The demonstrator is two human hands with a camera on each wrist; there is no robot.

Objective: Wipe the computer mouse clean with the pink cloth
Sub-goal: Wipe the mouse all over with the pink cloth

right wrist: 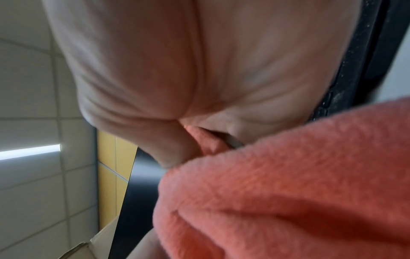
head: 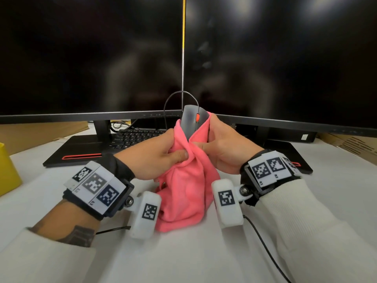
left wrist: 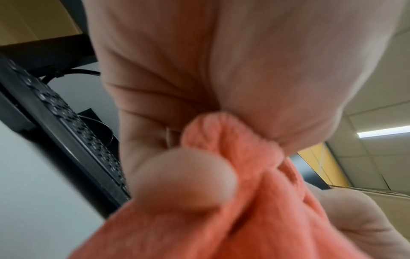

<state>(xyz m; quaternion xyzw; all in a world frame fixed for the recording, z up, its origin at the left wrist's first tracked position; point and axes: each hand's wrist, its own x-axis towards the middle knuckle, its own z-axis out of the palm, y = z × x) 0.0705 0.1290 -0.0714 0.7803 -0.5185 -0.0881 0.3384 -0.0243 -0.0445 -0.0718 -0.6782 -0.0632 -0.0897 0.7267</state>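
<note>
A grey computer mouse [head: 191,120] with an orange scroll wheel is held up above the desk, its front end poking out of the pink cloth [head: 184,193] wrapped round its lower part. My left hand [head: 161,155] grips the cloth on the left, thumb pressed into a fold. My right hand [head: 221,148] grips the cloth-covered mouse on the right, thumb lying across the fabric. In the left wrist view the pink cloth [left wrist: 255,201] bunches under my curled fingers. The right wrist view shows the pink cloth [right wrist: 288,184] against my palm. The mouse's cable [head: 179,94] loops up behind it.
Two dark monitors [head: 91,58] stand close behind my hands. A black keyboard [head: 134,137] lies under the left one, between its stand base [head: 81,152] and the cloth. A yellow box [head: 8,170] sits at the left edge. A black cable [head: 267,252] trails across the white desk.
</note>
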